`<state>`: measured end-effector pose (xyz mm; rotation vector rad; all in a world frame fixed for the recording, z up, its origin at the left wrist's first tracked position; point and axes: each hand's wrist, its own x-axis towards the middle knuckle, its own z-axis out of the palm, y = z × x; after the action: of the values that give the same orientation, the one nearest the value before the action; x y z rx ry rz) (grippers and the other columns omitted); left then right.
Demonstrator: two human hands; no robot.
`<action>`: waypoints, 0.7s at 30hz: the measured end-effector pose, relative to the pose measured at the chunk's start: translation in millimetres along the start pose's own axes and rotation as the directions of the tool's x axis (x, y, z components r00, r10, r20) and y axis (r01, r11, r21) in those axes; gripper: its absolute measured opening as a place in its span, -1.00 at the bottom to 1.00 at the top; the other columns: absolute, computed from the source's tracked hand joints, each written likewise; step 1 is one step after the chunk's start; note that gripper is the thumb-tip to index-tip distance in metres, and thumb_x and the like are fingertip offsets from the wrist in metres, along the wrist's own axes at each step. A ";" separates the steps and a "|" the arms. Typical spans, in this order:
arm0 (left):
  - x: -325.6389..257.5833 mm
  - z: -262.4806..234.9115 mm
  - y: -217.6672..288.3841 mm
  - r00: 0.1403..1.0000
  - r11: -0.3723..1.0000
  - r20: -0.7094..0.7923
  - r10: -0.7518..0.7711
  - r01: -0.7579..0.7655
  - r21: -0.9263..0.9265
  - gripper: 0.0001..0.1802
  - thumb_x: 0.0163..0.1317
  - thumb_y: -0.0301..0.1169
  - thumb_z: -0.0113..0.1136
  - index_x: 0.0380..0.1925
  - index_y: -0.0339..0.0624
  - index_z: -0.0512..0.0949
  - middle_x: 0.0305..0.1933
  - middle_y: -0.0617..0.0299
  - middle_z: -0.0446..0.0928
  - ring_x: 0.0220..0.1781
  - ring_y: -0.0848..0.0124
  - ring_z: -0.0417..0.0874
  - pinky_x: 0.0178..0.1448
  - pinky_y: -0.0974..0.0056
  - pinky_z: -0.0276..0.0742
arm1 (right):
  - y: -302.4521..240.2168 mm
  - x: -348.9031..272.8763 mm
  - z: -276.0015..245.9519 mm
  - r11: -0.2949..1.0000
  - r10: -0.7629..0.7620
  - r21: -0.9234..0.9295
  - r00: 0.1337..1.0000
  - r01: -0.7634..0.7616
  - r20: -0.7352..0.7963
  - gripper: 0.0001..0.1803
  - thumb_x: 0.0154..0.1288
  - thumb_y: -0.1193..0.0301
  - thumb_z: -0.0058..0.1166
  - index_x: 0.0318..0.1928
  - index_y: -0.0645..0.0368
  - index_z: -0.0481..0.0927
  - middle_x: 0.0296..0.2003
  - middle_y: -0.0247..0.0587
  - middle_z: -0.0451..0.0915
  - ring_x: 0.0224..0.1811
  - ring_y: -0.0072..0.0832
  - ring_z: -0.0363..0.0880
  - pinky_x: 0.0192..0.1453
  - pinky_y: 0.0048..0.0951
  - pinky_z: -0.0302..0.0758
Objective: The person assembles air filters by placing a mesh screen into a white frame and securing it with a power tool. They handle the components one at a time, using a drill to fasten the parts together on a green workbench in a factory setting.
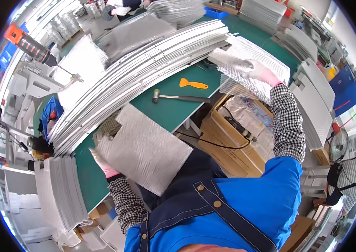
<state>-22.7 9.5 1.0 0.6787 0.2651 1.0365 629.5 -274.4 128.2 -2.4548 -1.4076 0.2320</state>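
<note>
Notched mesh sheet (pixel 148 147): right of left hand (pixel 101 162), which is nearer; long axis upper-left to lower-right. Left hand touches sheet's left edge, fingers partly hidden; pinch cannot be told. Right hand (pixel 257 72) on far mesh pieces (pixel 229 60), closure unclear.

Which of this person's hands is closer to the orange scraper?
Right. The right grip is at the mesh sheets, right of the orange scraper; the left grip is farther, at another mesh sheet, to the scraper's lower left.

This is a workshop: an orange-and-black power driver (pixel 30 44) at upper left, long stacked strips (pixel 144 63) and a hammer (pixel 186 98) on a green workbench (pixel 167 111) mid-frame.
</note>
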 end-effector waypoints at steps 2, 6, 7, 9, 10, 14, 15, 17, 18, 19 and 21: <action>-3.5 6.7 0.4 0.991 0.996 -0.124 0.051 -0.042 0.076 -0.09 0.34 0.30 0.08 0.48 -0.09 0.25 0.34 0.10 0.40 0.13 0.20 0.49 0.34 0.01 0.44 | -23.2 -3.5 -25.7 0.985 -0.028 0.170 0.999 0.024 0.024 -0.31 0.25 0.09 0.23 0.33 0.15 0.50 0.12 0.07 0.65 0.27 -0.13 0.56 0.38 -0.17 0.43; 2.1 -2.4 -0.8 0.966 0.991 -0.235 0.108 -0.088 0.098 -0.09 0.29 0.33 0.13 0.42 -0.10 0.31 0.30 0.10 0.44 0.08 0.19 0.51 0.25 0.03 0.50 | -69.2 -30.0 -112.8 0.672 -0.073 -0.499 0.622 -0.547 -0.780 -0.79 0.47 0.28 -0.10 -0.08 -0.01 0.60 -0.32 -0.13 0.72 -0.37 -0.01 0.72 -0.29 -0.06 0.64; 0.2 -4.5 1.1 0.962 0.991 -0.248 0.118 -0.099 0.092 -0.11 0.31 0.32 0.12 0.41 -0.09 0.32 0.30 0.10 0.45 0.07 0.18 0.51 0.24 0.03 0.50 | -78.0 -44.0 -131.3 0.687 -0.319 -0.554 0.490 -0.470 -0.811 -0.79 0.46 0.31 -0.11 -0.09 -0.02 0.60 -0.29 -0.10 0.72 -0.30 -0.04 0.73 -0.24 -0.06 0.64; -2.7 2.0 5.0 0.977 0.993 -0.185 0.102 -0.089 0.079 -0.13 0.34 0.32 0.06 0.41 -0.10 0.32 0.30 0.07 0.45 0.07 0.16 0.52 0.24 0.03 0.50 | -128.2 -68.4 -135.4 0.840 -0.248 -0.359 0.299 -0.407 -0.921 -0.71 0.43 0.36 -0.03 0.07 -0.12 0.63 -0.20 -0.23 0.74 -0.12 -0.15 0.74 -0.07 -0.15 0.64; -2.0 8.7 5.3 0.984 0.994 -0.152 0.097 -0.088 0.065 -0.13 0.36 0.32 0.03 0.41 -0.11 0.32 0.30 0.05 0.45 0.08 0.15 0.52 0.24 0.03 0.50 | -99.7 -72.6 -137.0 0.869 -0.462 -0.472 0.096 -0.148 -0.882 -0.61 0.37 0.45 0.04 0.17 -0.17 0.62 -0.09 -0.22 0.73 -0.06 -0.16 0.73 0.02 -0.23 0.64; 6.9 16.8 2.6 0.983 0.995 -0.172 0.058 -0.071 -0.071 -0.01 0.34 0.43 -0.12 0.44 -0.20 0.29 0.11 -0.10 0.55 0.04 0.09 0.56 0.22 0.04 0.51 | -220.9 -100.1 -54.0 0.860 0.183 0.356 0.429 0.366 -0.885 -0.53 0.51 0.38 0.03 0.29 0.43 0.44 0.15 0.07 0.60 0.10 -0.24 0.62 0.23 -0.28 0.50; 4.2 12.4 4.6 0.982 0.996 -0.179 0.056 -0.067 -0.059 0.05 0.28 0.48 -0.10 0.44 -0.19 0.28 0.14 -0.10 0.55 0.06 0.09 0.57 0.21 0.03 0.53 | -233.6 -93.2 -14.1 0.775 0.174 0.494 0.620 0.393 -0.765 -0.49 0.48 0.36 0.09 0.31 0.40 0.43 0.17 0.05 0.58 0.16 -0.23 0.56 0.31 -0.26 0.44; 5.4 -12.3 3.3 0.995 0.988 -0.100 0.010 -0.025 -0.151 0.08 0.26 0.53 -0.17 0.46 -0.15 0.24 0.30 -0.11 0.45 0.16 0.03 0.55 0.22 -0.06 0.56 | -260.8 -83.0 61.2 0.631 0.125 0.735 0.902 0.248 -0.413 -0.40 0.41 0.30 0.19 0.34 0.36 0.43 0.22 0.01 0.53 0.30 -0.22 0.45 0.46 -0.20 0.32; 4.7 -30.9 2.0 1.000 0.971 -0.011 -0.012 0.009 -0.241 0.07 0.29 0.53 -0.25 0.48 -0.12 0.20 0.43 -0.12 0.35 0.24 -0.03 0.53 0.25 -0.13 0.56 | -281.7 -81.1 89.5 0.469 -0.022 0.868 0.985 0.164 -0.174 -0.38 0.37 0.31 0.23 0.35 0.34 0.43 0.20 -0.04 0.55 0.29 -0.25 0.45 0.46 -0.23 0.33; 1.9 -36.1 1.1 0.994 0.977 -0.101 -0.027 0.005 -0.212 0.09 0.28 0.54 -0.26 0.48 -0.15 0.20 0.42 -0.16 0.36 0.24 -0.04 0.53 0.25 -0.15 0.56 | -289.2 -72.3 131.8 0.510 -0.065 0.855 0.995 0.097 -0.074 -0.42 0.38 0.41 0.18 0.36 0.33 0.42 0.21 -0.10 0.55 0.22 -0.36 0.51 0.37 -0.35 0.42; 5.3 -35.0 -2.3 0.962 0.987 -0.265 -0.067 0.026 -0.156 0.15 0.24 0.58 -0.28 0.48 -0.20 0.19 0.39 -0.24 0.37 0.24 -0.05 0.54 0.26 -0.17 0.57 | -316.8 -61.8 183.0 0.341 -0.192 0.936 0.967 -0.092 0.165 -0.49 0.38 0.62 -0.01 0.34 0.37 0.42 0.13 -0.16 0.60 0.06 -0.51 0.58 0.20 -0.51 0.50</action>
<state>-36.2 27.0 -26.7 0.3913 0.4331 1.0917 288.1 -144.9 62.0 -1.3714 -0.9350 1.0583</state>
